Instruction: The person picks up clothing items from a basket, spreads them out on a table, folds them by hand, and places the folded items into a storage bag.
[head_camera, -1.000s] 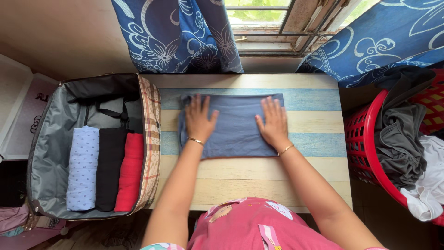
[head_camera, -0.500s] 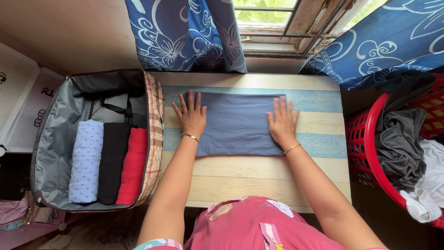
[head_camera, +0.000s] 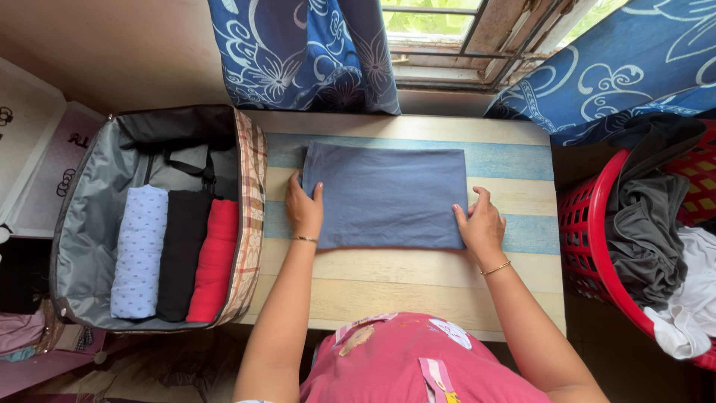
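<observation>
Lying flat between hands, folded blue cloth; left hand fingers curled gripping left edge; right hand fingers gripping right corner.

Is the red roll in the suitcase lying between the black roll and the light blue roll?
No, the red roll lies at the side, next to the black roll.

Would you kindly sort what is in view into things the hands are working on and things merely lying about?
In hand:
- folded blue cloth on the striped table
- left hand at its left edge
- right hand at its right edge

Lying about:
- open suitcase holding three rolled garments
- red basket of clothes
- blue curtains
</observation>
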